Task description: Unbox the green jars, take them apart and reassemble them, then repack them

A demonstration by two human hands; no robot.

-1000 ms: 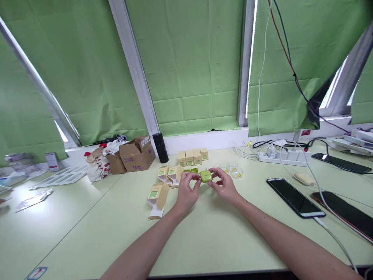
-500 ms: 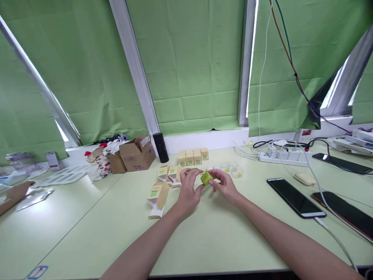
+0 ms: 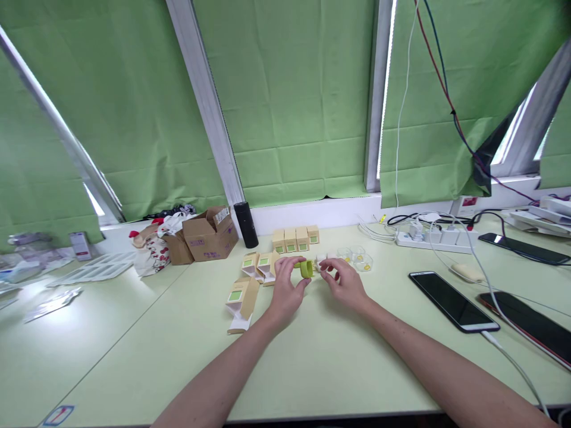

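My left hand (image 3: 286, 291) is closed on a small olive-green hollow case (image 3: 306, 269), held above the table between thumb and fingers. The case shows a rounded opening towards my right hand, and its left part is hidden by the fingers. Just to its right is my right hand (image 3: 345, 283), apart from the case, its thumb and curled fingers spaced and nothing visible between them. Near my left hand stand two opened cardboard boxes (image 3: 266, 266) with green labels. Another opened box (image 3: 241, 303) lies closer to me, flaps out.
Several closed small boxes (image 3: 296, 239) stand in a row at the back. Clear round containers (image 3: 357, 257) with yellow bits sit behind my right hand. On the right are phones (image 3: 452, 300), cables and a white power strip (image 3: 439, 240). A brown carton (image 3: 210, 235) and black cylinder (image 3: 246, 226) stand back left.
My right hand has let go of the green case and moved slightly away. The case has turned in my left hand, showing its opening. Another person's arm at far left has left view.
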